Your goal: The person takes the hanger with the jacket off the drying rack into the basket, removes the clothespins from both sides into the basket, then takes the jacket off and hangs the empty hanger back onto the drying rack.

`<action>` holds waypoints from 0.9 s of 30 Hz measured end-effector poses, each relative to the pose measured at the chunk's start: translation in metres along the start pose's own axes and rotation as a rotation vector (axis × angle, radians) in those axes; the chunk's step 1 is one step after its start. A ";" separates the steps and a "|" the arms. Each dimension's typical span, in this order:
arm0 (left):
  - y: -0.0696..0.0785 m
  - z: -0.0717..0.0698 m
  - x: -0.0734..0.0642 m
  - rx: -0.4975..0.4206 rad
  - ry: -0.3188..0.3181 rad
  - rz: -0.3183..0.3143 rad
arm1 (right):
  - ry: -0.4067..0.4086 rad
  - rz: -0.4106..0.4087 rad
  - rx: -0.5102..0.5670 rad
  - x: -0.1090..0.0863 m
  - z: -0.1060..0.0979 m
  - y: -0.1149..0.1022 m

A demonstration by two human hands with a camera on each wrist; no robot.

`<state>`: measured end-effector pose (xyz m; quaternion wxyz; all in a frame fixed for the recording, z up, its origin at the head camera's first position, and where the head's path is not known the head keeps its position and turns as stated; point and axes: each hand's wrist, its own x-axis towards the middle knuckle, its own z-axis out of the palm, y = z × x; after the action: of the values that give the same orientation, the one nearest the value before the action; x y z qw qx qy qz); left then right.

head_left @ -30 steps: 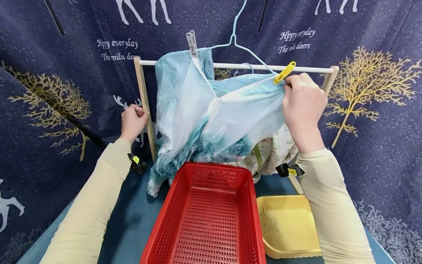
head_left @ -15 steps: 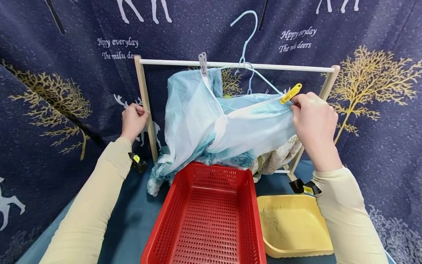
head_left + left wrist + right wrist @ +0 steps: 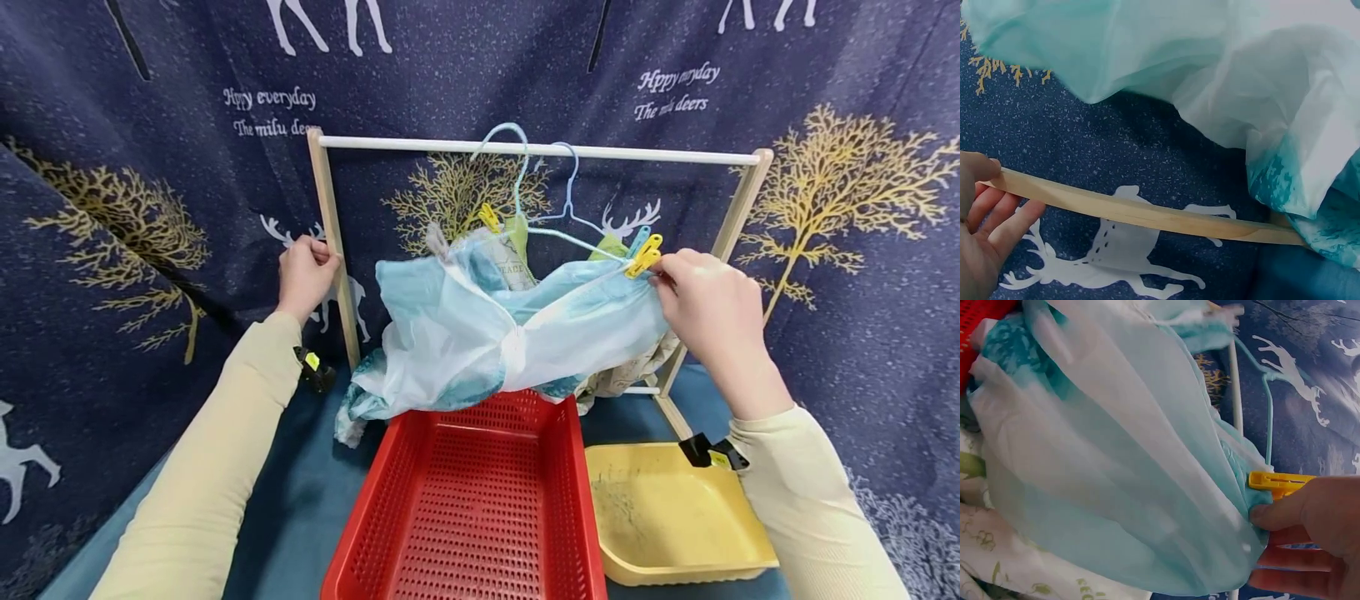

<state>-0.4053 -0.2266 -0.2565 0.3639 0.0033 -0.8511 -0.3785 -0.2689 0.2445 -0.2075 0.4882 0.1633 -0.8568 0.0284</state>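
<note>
A thin blue-and-white garment point(image 3: 450, 333) with teal patches hangs from a light blue hanger point(image 3: 558, 236). Yellow clothespins point(image 3: 643, 257) fasten its right end; a grey one point(image 3: 437, 242) sits at its left, blurred. My right hand point(image 3: 716, 321) pinches the garment's right corner beside the yellow clothespin, thumb on the cloth in the right wrist view. The hanger's hook point(image 3: 502, 129) meets the white rod point(image 3: 420, 145) of the drying rack; whether it bears weight I cannot tell. My left hand point(image 3: 303, 279) grips the rack's left wooden post point(image 3: 1141, 209).
Behind it, a patterned cream garment point(image 3: 622, 379) hangs on a second hanger point(image 3: 572, 187), with a yellow clothespin point(image 3: 489, 217) and a blue one point(image 3: 639, 240). A red perforated basket point(image 3: 360, 517) stands in front, a yellow tray point(image 3: 675, 575) to its right.
My right hand has come down and slightly right, lowering the hanger and garment from above the rod. The hook has dropped to rod level and shifted left. My left hand stays on the post.
</note>
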 end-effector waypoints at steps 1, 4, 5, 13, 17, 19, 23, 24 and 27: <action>0.000 0.000 0.000 0.000 -0.001 0.000 | 0.011 -0.014 -0.006 -0.001 0.001 0.000; -0.001 0.000 0.000 0.003 -0.003 -0.002 | 0.024 -0.054 -0.027 -0.004 0.004 -0.001; -0.001 0.000 0.000 0.002 -0.004 -0.004 | 0.024 -0.065 -0.028 -0.006 0.005 -0.001; -0.001 -0.001 -0.002 0.002 -0.007 0.004 | 0.008 -0.099 -0.020 -0.017 0.012 0.001; -0.001 -0.001 0.000 0.002 -0.010 0.004 | -0.013 -0.096 0.006 -0.023 0.014 0.004; -0.001 0.000 0.000 0.005 -0.014 0.004 | -0.024 -0.102 0.017 -0.025 0.014 0.006; -0.001 0.000 0.001 0.008 -0.021 0.008 | -0.030 -0.136 0.051 -0.030 0.014 0.010; -0.001 0.000 0.001 0.007 -0.022 0.009 | -0.028 -0.149 0.058 -0.031 0.014 0.010; 0.000 -0.001 0.001 0.010 -0.024 0.016 | -0.012 -0.192 0.082 -0.034 0.013 0.011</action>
<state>-0.4054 -0.2272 -0.2553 0.3566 -0.0061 -0.8573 -0.3712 -0.2674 0.2610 -0.2423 0.4764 0.2645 -0.8384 0.0156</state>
